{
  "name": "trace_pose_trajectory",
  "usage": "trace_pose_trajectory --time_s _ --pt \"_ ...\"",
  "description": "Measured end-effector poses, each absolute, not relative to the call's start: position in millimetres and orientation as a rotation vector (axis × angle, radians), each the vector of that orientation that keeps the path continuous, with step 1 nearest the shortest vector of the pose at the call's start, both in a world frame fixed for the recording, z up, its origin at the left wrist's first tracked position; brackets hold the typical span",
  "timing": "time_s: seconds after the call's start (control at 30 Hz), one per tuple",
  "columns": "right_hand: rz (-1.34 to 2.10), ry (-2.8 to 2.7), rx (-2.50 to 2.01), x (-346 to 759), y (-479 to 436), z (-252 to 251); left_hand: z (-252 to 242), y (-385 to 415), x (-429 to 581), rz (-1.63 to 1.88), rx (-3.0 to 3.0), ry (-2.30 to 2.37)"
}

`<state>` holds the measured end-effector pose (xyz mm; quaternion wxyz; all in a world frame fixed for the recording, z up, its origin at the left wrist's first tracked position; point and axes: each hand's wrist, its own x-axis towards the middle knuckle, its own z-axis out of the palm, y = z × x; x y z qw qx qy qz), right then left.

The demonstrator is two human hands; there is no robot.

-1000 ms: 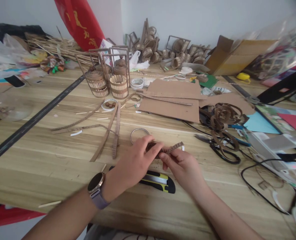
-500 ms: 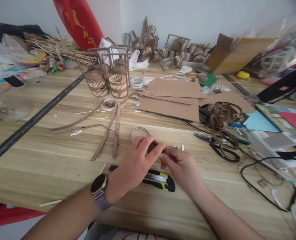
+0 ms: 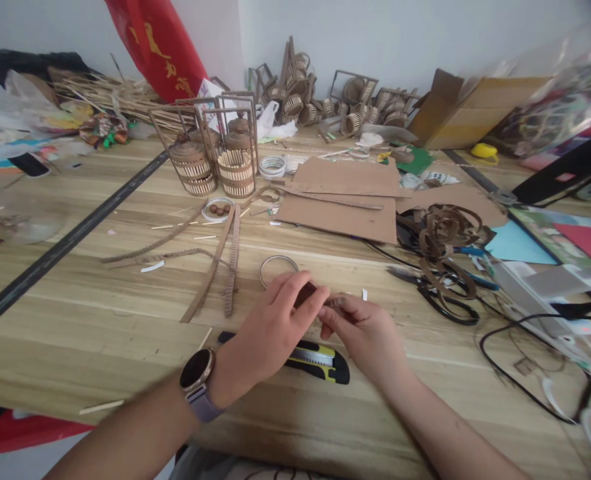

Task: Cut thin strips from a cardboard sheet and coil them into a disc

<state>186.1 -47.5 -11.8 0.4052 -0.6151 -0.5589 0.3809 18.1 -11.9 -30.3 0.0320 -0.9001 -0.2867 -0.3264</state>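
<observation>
My left hand (image 3: pixel 275 327), with a watch on the wrist, is wrapped over a dark brown cardboard coil (image 3: pixel 305 293) that its fingers mostly cover. My right hand (image 3: pixel 365 330) pinches the strip end at the coil's right side, fingertips close to those of my left hand. Just behind my left hand a thin metal ring (image 3: pixel 278 267) lies on the table. A yellow and black utility knife (image 3: pixel 320 360) rests below both hands, partly under my left hand. Left of them are two flat cardboard strips (image 3: pixel 232 267).
Small lidded baskets (image 3: pixel 192 170) with tall handles stand at the back left. Flat cardboard sheets (image 3: pixel 340 210) lie ahead of my hands. Black scissors (image 3: pixel 440 300), a tangle of brown strips (image 3: pixel 450 230) and black cables (image 3: pixel 495 360) are on the right.
The strip end at my right hand now shows less, with the fingers of that hand closed further over it. My left hand has barely moved.
</observation>
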Motion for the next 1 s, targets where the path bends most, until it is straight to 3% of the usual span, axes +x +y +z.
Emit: trace_pose_trajectory --time_s 0.27,1.0 --pt "0.928 -1.378 -1.557 184 -49 -14 -27 -13 21 -1.113 -2.8 -1.11" --pt "0.658 -1.629 -1.512 187 -48 -27 -27 -11 20 -1.07 -2.763 -0.955"
